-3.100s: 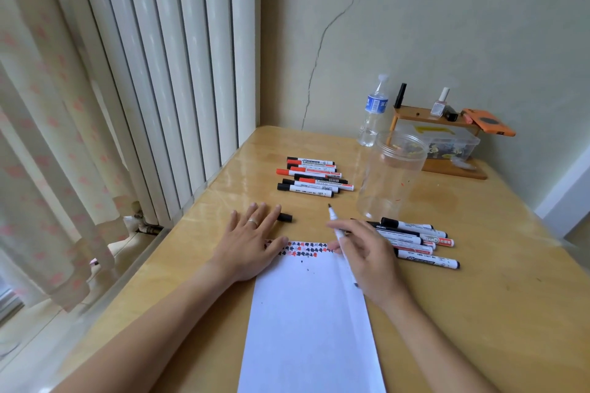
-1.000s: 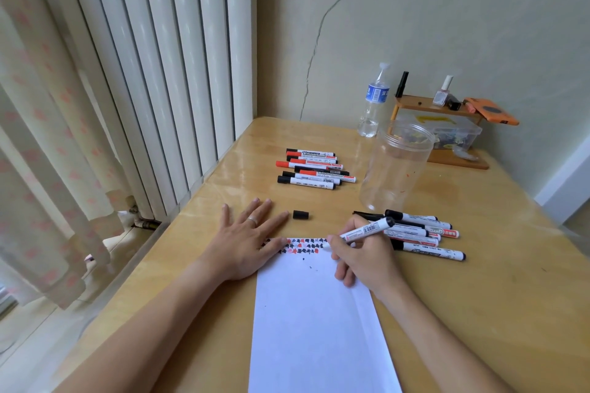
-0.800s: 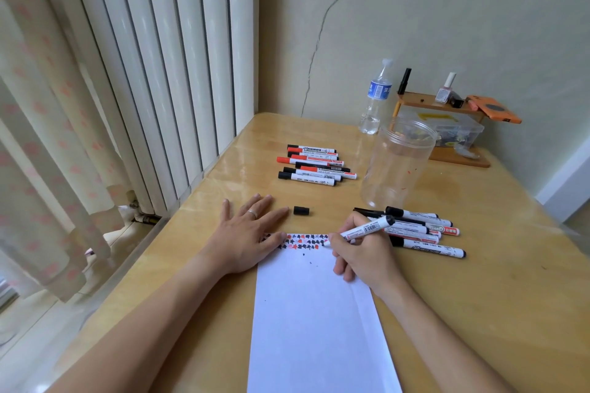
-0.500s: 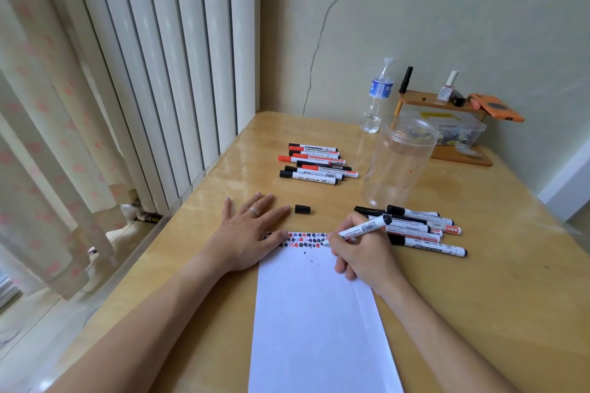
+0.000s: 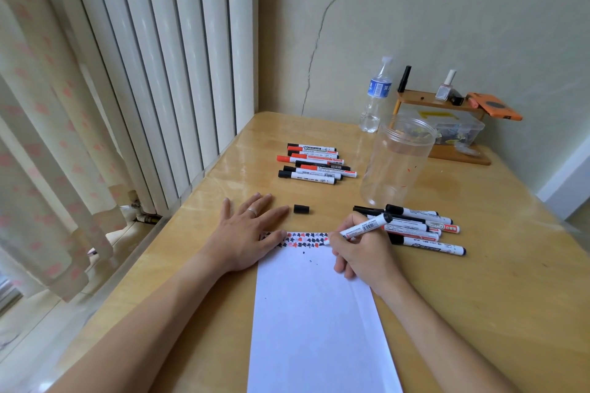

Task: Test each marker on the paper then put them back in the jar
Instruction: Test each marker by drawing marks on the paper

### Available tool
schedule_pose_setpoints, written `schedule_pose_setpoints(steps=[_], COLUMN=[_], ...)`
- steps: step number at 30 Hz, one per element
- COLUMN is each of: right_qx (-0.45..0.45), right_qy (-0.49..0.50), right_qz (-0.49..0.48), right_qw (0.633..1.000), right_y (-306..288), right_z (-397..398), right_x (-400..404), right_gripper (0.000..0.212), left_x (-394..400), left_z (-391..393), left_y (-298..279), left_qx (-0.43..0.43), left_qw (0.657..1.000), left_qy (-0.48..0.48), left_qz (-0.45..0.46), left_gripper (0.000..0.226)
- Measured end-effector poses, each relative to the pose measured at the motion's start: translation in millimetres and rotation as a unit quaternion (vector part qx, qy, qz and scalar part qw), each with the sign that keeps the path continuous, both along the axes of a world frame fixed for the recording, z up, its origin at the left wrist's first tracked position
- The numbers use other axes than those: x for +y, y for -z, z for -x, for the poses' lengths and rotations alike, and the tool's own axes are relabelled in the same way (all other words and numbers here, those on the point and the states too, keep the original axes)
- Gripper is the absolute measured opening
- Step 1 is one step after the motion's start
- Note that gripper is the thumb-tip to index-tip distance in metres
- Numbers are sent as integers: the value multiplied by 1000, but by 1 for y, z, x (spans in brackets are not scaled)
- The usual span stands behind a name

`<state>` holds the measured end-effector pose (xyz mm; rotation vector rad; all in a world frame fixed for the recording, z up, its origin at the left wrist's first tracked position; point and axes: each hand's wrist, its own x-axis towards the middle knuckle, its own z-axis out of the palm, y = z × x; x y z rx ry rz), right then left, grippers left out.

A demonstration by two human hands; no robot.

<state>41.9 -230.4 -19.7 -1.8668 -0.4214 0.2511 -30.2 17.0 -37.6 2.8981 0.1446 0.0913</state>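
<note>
A white sheet of paper (image 5: 316, 322) lies on the wooden table, with rows of black and red marks (image 5: 303, 239) along its top edge. My right hand (image 5: 364, 252) grips an uncapped white marker (image 5: 364, 228), tip down at the right end of those marks. My left hand (image 5: 247, 233) rests flat on the paper's top left corner, fingers spread. A loose black cap (image 5: 301, 209) lies just beyond my left fingertips. The clear plastic jar (image 5: 397, 163) stands empty behind my right hand. One marker pile (image 5: 316, 163) lies at the back, another pile (image 5: 421, 228) to the right.
A water bottle (image 5: 376, 96) stands by the wall. A small wooden shelf (image 5: 440, 102) holds a nail polish bottle, an orange case and a clear box beneath. White radiator panels (image 5: 153, 57) and a curtain run along the table's left edge.
My right hand has brought the marker's tip down from pointing up to the paper's top edge. The loose cap now lies a little farther from my left hand.
</note>
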Motion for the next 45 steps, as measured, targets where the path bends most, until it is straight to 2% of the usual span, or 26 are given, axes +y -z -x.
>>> schedule_pose_setpoints(steps=[7, 11, 16, 23, 26, 33, 36, 39, 43, 45], right_qx=[2, 6, 7, 6, -2, -2, -8, 1, 17, 11], right_qy=[-3, -5, 1, -2, 4, -46, -62, -60, -50, -62], right_qz=[1, 0, -4, -5, -15, -52, -52, -80, -112, -111], right_qw=[1000, 1000, 1000, 1000, 1000, 998, 997, 995, 992, 992], right_y=[-1, -2, -3, -1, -3, -9, -9, -6, -6, -4], right_z=[1, 2, 2, 1, 1, 5, 5, 3, 2, 1], right_x=[1, 0, 1, 0, 0, -2, -3, -5, -6, -4], right_gripper=[19, 20, 18, 18, 17, 11, 6, 4, 24, 23], left_x=[1, 1, 1, 4, 7, -19, -29, -31, -30, -30], left_z=[1, 0, 0, -3, -7, -34, -46, -43, -24, -14], left_y=[1, 2, 1, -4, -13, -25, -20, -17, -16, -13], left_qx=[-4, -4, -6, -9, -19, -73, -111, -154, -196, -205], left_qw=[1000, 1000, 1000, 998, 995, 995, 993, 984, 970, 968], left_qy=[1, 3, 2, -2, -21, -3, -4, -18, 6, 21], left_qz=[4, -1, 3, 61, 91, 67, 51, 89, 143, 144], left_gripper=[80, 87, 83, 78, 68, 47, 29, 18, 17, 18])
